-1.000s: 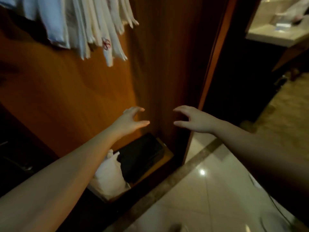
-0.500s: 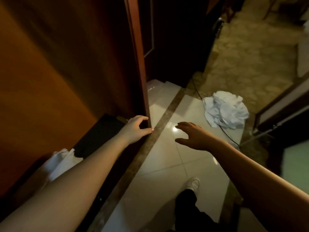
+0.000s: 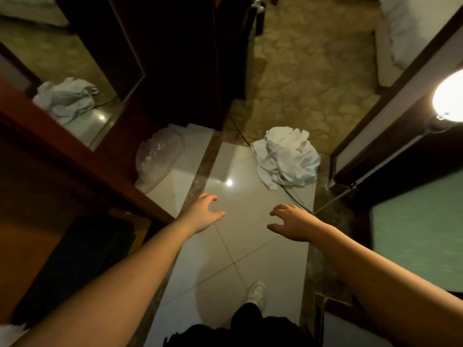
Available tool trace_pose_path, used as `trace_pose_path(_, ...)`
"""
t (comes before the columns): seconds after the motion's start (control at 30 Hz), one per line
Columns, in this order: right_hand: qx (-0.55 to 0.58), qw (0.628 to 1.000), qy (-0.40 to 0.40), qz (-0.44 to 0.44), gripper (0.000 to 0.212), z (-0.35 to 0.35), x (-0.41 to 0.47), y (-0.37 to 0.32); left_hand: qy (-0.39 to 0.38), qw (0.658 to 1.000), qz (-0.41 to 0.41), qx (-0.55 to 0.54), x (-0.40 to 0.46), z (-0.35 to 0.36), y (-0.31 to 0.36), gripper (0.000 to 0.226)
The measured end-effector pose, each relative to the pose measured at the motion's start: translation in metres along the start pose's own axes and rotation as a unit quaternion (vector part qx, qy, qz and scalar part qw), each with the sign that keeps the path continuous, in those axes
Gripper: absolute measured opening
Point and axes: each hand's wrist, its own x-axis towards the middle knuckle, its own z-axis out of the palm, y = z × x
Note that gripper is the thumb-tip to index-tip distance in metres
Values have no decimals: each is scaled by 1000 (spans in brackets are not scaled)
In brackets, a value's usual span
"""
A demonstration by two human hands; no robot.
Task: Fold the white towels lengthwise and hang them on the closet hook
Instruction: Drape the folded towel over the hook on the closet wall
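A crumpled heap of white towels (image 3: pixel 286 157) lies on the glossy tile floor where it meets the patterned carpet. My left hand (image 3: pixel 204 214) hovers over the tiles, empty, fingers spread and curled. My right hand (image 3: pixel 292 221) hovers level with it, also empty with fingers apart. Both hands are well short of the heap, which lies ahead and slightly right. The heap shows again as a reflection (image 3: pixel 66 98) in the mirror on the closet door. The closet hook is out of view.
The wooden closet door edge (image 3: pixel 82 161) crosses the left side. A clear plastic bag (image 3: pixel 156 159) sits at the closet's foot. A black cable (image 3: pixel 292 196) runs under the towels. A bright lamp (image 3: pixel 448 96) glows at right. My white shoe (image 3: pixel 255 294) stands on the tiles.
My view has swung right and down, away from the closet interior and the hanging towels, onto the hallway floor. The towel heap has come nearer the centre. Both hands stay empty.
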Motion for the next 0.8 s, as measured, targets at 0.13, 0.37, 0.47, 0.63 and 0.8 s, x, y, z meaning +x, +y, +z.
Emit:
trace_pose_path(0.13,10,999,-8,44,58,-25,38,48,-30,999,11,19,69,2,32,59)
trace_pose_path(0.37,76,990,8,116,52,-62,138,108,-67,998,-9,10,217,4,59,57)
trace_pose_path(0.47,118,982,28,145,49,-83,196,133,-85,996,-5,6,293,9,66,56)
trace_pose_path(0.63,172,965,19,195,46,-108,292,175,-136,990,-15,17,423,10,79,52)
trace_pose_path(0.8,214,953,-17,215,46,-115,370,222,-155,987,-16,38,522,17,93,47)
